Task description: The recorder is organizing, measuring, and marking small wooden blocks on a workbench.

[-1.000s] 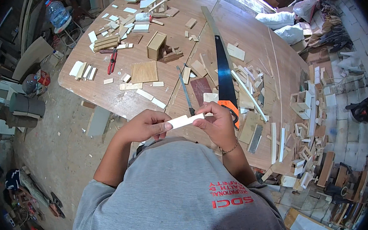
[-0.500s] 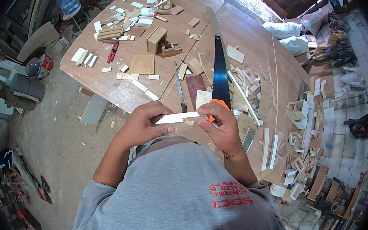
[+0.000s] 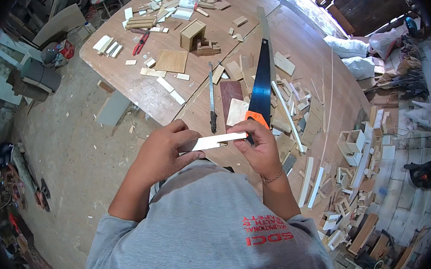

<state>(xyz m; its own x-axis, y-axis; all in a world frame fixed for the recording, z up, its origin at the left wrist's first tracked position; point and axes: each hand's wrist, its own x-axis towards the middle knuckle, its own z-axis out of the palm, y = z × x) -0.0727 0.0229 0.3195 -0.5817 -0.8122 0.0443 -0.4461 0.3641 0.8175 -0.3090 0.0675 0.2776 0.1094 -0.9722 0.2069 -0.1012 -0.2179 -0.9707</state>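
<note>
Centrally, pale thin flat wooden strip (image 3: 214, 142), left hand (image 3: 165, 153) and right hand (image 3: 261, 148) fingers clamped on its ends

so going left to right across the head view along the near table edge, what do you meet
left hand → pale wood strip held between both hands → right hand → two white slats lying on the table
</note>
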